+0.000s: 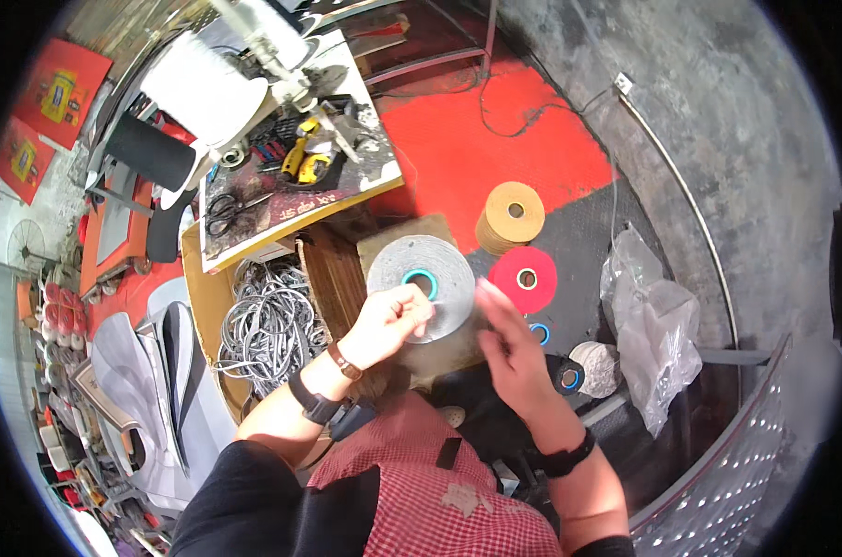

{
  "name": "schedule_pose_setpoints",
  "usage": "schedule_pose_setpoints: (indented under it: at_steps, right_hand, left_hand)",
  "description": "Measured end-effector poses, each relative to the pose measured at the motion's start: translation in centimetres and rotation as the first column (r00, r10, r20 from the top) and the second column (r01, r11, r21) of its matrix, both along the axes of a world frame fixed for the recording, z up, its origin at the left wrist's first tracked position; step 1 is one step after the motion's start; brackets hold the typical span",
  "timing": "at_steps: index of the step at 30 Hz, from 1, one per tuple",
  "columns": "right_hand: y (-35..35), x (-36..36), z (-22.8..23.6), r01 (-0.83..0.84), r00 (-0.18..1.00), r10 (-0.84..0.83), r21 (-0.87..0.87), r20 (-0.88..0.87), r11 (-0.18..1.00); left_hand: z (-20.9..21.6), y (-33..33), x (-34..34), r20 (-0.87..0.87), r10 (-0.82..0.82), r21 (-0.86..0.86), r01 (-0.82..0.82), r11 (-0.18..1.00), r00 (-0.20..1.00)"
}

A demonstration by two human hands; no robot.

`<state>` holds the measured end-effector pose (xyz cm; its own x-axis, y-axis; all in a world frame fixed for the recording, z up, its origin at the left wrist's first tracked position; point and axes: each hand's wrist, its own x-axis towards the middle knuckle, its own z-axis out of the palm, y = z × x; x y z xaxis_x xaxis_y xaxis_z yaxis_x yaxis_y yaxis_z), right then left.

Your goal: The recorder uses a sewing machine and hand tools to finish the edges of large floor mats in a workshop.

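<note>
While left hand (pixel 386 325) grips grey tape roll (pixel 421 286) | right hand (pixel 512 348) open beside it

Five tape rolls (pixel 422 287), two hands (pixel 390 320).

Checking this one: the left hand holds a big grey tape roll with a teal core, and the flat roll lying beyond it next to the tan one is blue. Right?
Not quite. The left hand does hold the grey tape roll with a teal core, but the flat roll lying by the tan roll is red, not blue. The head view shows it.
</note>
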<state>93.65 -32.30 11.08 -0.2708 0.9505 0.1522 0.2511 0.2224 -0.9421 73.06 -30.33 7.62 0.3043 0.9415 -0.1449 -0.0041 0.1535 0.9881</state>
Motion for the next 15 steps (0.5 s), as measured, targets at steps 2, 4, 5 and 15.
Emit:
schedule_pose_setpoints:
  at_steps: [2, 4, 5, 15]
  right_hand:
    - [2.6, -3.4, 2.6, -0.101, 0.995, 0.101, 0.028, 0.009, 0.994]
    - [4.6, -5.8, 3.0, -0.225, 0.970, 0.199, 0.207, 0.142, 0.952]
    - [5.5, -6.5, 2.1, -0.235, 0.967, 0.206, 0.211, 0.151, 0.949]
    - [4.8, -10.5, -16.7, -0.307, 0.434, 0.533, -0.437, 0.726, 0.846]
  left_hand:
    - [3.3, 0.3, -1.9, -0.115, 0.042, 0.102, -0.030, 0.994, 0.992]
    - [5.1, 1.4, -5.0, -0.127, 0.198, 0.130, -0.181, 0.975, 0.972]
    - [5.5, 1.7, -7.2, -0.107, 0.248, 0.119, -0.236, 0.964, 0.963]
    - [4.5, -6.1, -16.5, -0.107, 0.512, -0.107, -0.522, 0.846, 0.852]
